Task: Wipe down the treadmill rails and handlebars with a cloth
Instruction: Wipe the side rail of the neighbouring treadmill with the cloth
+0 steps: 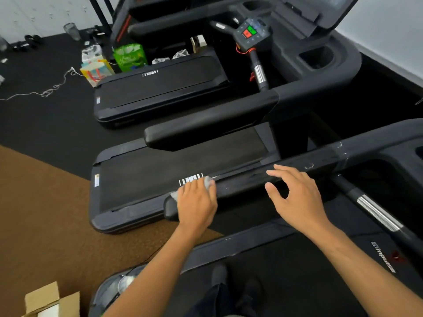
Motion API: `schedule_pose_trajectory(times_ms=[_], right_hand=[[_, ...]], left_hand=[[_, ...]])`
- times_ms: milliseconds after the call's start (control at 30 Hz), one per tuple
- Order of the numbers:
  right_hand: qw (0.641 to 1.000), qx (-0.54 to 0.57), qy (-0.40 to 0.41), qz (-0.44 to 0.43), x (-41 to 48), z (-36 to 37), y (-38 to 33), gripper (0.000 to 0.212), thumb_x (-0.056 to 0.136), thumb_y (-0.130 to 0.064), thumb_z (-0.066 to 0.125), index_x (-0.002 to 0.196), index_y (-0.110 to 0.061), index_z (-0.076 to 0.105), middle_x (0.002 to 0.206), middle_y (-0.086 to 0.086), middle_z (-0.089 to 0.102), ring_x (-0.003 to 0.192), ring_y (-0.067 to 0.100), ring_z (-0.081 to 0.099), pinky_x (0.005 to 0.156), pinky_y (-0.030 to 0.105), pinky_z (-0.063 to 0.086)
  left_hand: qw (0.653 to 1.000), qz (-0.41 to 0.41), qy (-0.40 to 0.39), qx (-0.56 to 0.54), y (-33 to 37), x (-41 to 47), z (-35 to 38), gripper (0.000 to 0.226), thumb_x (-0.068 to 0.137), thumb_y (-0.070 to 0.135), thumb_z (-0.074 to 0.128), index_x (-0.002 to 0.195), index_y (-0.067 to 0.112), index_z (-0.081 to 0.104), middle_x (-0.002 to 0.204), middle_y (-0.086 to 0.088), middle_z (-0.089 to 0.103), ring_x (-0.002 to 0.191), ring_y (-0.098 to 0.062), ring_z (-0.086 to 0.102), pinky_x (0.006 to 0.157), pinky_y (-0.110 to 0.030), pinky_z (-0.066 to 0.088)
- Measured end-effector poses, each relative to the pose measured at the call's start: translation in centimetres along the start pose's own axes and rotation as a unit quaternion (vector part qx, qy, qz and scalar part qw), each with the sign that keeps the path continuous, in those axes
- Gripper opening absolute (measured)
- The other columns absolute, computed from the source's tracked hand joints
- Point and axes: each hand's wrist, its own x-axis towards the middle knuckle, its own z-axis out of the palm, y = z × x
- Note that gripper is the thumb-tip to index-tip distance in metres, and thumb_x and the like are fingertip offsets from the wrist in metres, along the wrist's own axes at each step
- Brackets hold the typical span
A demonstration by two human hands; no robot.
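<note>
I stand on a black treadmill belt [286, 259]. Its left handrail [247, 181] runs from lower left to upper right in front of me, with white smudges near its far end. My left hand [198, 202] presses a small grey cloth [208, 181] onto the rail's near end; only the cloth's edges show past my fingers. My right hand [295, 193] hovers over the middle of the same rail, fingers spread, holding nothing. A chrome-banded handlebar [375, 212] angles down at the right.
Two more treadmills [160, 88] stand side by side to the left, the nearer with its own handrail [210, 124] and a console [250, 33]. Bags [130, 57] and a cord lie on the black floor. A cardboard box [52, 300] sits at lower left on brown carpet.
</note>
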Motion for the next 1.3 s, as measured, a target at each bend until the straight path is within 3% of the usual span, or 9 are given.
schedule_pose_trajectory(times_ms=[133, 200, 333, 467, 767, 1067, 1300], right_hand=[[1.0, -0.002, 0.015, 0.026, -0.2, -0.2, -0.3, 0.034, 0.097, -0.04, 0.059, 0.13, -0.032, 0.063, 0.142, -0.017, 0.053, 0.129, 0.008, 0.046, 0.107, 0.027, 0.025], [0.998, 0.0, 0.026, 0.048, -0.3, -0.3, -0.5, 0.033, 0.097, -0.04, 0.059, 0.129, -0.033, 0.063, 0.142, -0.019, 0.053, 0.128, 0.006, 0.045, 0.106, 0.026, 0.027], [0.996, -0.001, 0.036, 0.079, -1.1, 0.0, -0.5, 0.033, 0.097, -0.041, 0.059, 0.13, -0.034, 0.062, 0.142, -0.02, 0.053, 0.126, 0.005, 0.045, 0.106, 0.027, 0.029], [0.993, -0.013, 0.022, 0.113, -2.0, -0.1, 0.8, 0.037, 0.096, -0.045, 0.058, 0.132, -0.035, 0.059, 0.144, -0.02, 0.05, 0.123, 0.008, 0.046, 0.108, 0.035, 0.039], [0.985, -0.005, 0.053, 0.162, -1.4, -2.2, 4.9, 0.04, 0.095, -0.044, 0.059, 0.133, -0.032, 0.06, 0.142, -0.016, 0.053, 0.129, 0.012, 0.045, 0.108, 0.038, 0.041], [0.986, 0.011, 0.05, 0.158, -0.1, -5.0, 10.6, 0.04, 0.096, -0.042, 0.06, 0.135, -0.03, 0.058, 0.14, -0.016, 0.055, 0.129, 0.009, 0.046, 0.102, 0.024, 0.034], [0.989, 0.016, 0.043, 0.142, 1.2, -8.3, 15.8, 0.04, 0.096, -0.043, 0.06, 0.133, -0.03, 0.059, 0.137, -0.016, 0.057, 0.125, 0.011, 0.051, 0.099, 0.032, 0.045]], left_hand=[[0.992, -0.071, -0.006, -0.104, -5.7, 0.3, -2.6, 0.045, 0.108, 0.045, 0.025, 0.104, 0.021, 0.063, 0.095, 0.0, 0.065, 0.09, -0.028, 0.061, 0.083, -0.046, 0.047], [0.994, -0.054, -0.015, -0.09, -5.3, 0.0, -2.1, 0.043, 0.109, 0.043, 0.031, 0.103, 0.02, 0.067, 0.096, -0.001, 0.067, 0.092, -0.029, 0.061, 0.087, -0.046, 0.046], [0.999, 0.002, -0.032, 0.019, -1.6, -0.5, 0.0, 0.046, 0.109, 0.042, 0.035, 0.116, 0.017, 0.072, 0.101, -0.006, 0.074, 0.095, -0.03, 0.064, 0.09, -0.047, 0.044], [0.998, 0.039, -0.045, 0.013, 2.5, 0.8, 0.3, 0.043, 0.109, 0.044, 0.037, 0.118, 0.017, 0.069, 0.105, -0.006, 0.074, 0.096, -0.031, 0.064, 0.086, -0.046, 0.044], [0.996, 0.077, -0.051, -0.007, 11.8, 3.1, 2.9, 0.05, 0.109, 0.048, 0.032, 0.126, 0.015, 0.066, 0.106, -0.007, 0.071, 0.096, -0.031, 0.062, 0.086, -0.045, 0.043], [0.996, 0.072, -0.046, -0.024, 22.9, 6.1, 5.5, 0.045, 0.109, 0.043, 0.036, 0.116, 0.014, 0.069, 0.095, -0.007, 0.072, 0.086, -0.03, 0.063, 0.08, -0.046, 0.044], [0.99, 0.038, -0.11, -0.083, 30.3, 8.4, 6.0, 0.049, 0.107, 0.037, 0.026, 0.102, 0.017, 0.07, 0.096, -0.006, 0.074, 0.091, -0.032, 0.065, 0.086, -0.048, 0.044]])
